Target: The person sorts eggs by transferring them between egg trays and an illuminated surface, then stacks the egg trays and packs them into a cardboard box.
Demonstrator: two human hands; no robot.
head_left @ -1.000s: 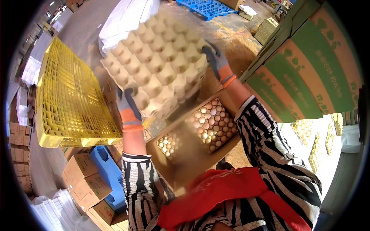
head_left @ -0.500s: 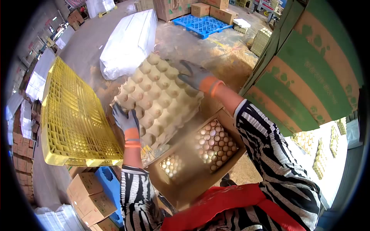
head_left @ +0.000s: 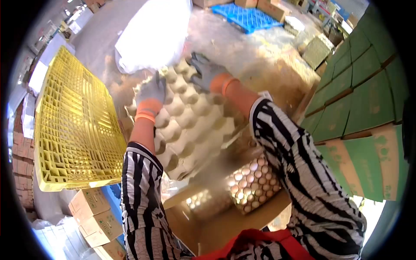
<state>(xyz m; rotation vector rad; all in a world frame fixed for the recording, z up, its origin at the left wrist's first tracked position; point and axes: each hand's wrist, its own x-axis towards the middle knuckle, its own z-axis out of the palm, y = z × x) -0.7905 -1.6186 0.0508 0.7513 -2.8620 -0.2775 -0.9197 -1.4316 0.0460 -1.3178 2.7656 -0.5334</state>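
Note:
A stack of moulded pulp egg trays (head_left: 186, 115) stands in front of me, its top tray showing bare cups. My left hand (head_left: 151, 95), in a grey and orange glove, lies on its far left part with fingers stretched forward. At the far right edge is my right hand (head_left: 210, 74), gloved alike, thumb and fingers spread apart. Below the stack, nearer my body, sits an open cardboard box (head_left: 225, 225). Inside it, eggs (head_left: 255, 182) fill a tray on the right; more eggs (head_left: 200, 199) show on the left, partly behind a blurred flap.
A yellow plastic pallet (head_left: 78, 125) stands upright at left, above cardboard boxes (head_left: 97, 216). Green and tan cartons (head_left: 364, 95) are stacked at right. Ahead lie a white wrapped bundle (head_left: 154, 34), a blue pallet (head_left: 247, 17) and a tray stack (head_left: 318, 50).
My left hand has moved forward and right from the stack's near left edge to its far left part. The right hand stays at the far right edge. The view has shifted.

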